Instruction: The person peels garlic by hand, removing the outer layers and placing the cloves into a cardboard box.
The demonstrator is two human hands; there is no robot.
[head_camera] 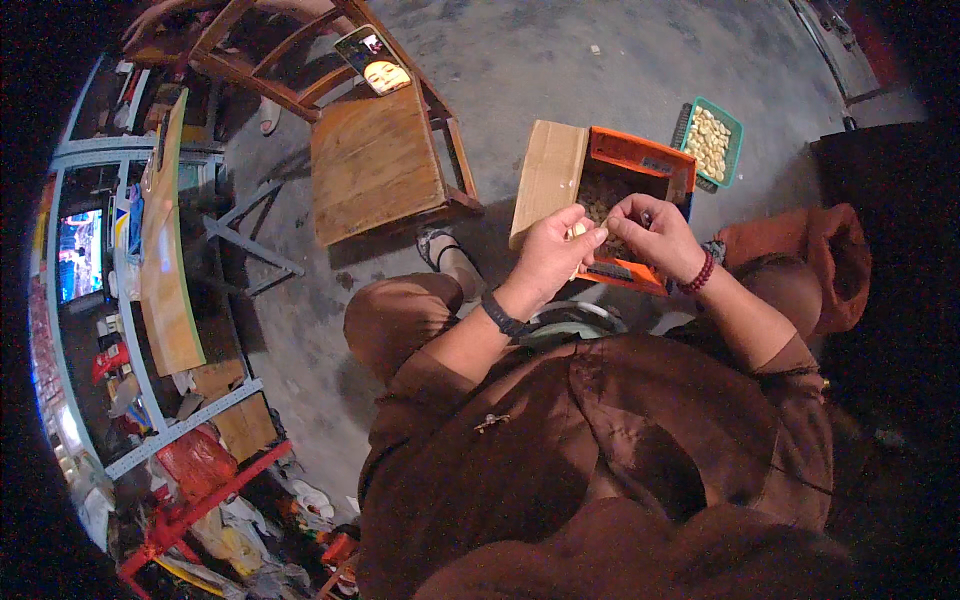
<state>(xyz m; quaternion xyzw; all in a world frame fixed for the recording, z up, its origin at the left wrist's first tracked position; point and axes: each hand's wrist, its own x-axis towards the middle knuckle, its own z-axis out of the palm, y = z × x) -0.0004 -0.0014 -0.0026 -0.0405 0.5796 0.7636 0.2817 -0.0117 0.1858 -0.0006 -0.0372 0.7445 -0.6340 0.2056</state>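
Above an open orange cardboard box [679,161], my two hands meet at the fingertips. My left hand [556,251], with a dark wristband, is closed on several small pale pieces [577,230], perhaps seeds or nuts. My right hand [651,229], wearing a beaded bracelet, pinches a small piece at the left thumb; what it is exactly cannot be told. Small brownish bits [596,202] lie inside the box, partly hidden by the hands. A green plastic basket [737,146] of flat pale pieces [707,142] stands on the floor beyond the box's right side.
A wooden chair [375,165] stands ahead to the left, with a lit phone [373,60] on it. Shelving [142,300] with a lit screen [81,255] and a red metal frame [217,487] are at the left. Another person's arm [169,15] shows behind the chair.
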